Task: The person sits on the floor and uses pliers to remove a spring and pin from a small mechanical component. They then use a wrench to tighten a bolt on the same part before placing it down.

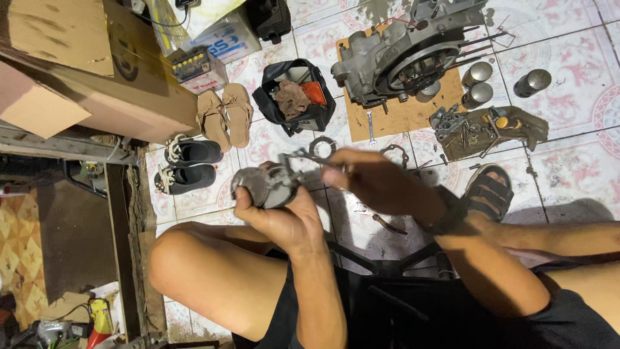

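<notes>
Two hands at work | left hand point(284, 216) clamped round carburetor point(268, 186) above knees | right hand point(381, 184) pinching thin tool point(310, 157) at its top | judgement: brace body firm, keep tool square, avoid slipping

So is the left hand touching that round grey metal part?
Touching. The head view shows the left hand wrapped around the grey metal part, fingers curled against its side.

A grey, grimy metal carburetor point(270, 185) with small fittings on top is held tilted in the air above the tiled floor point(581, 187).
</notes>
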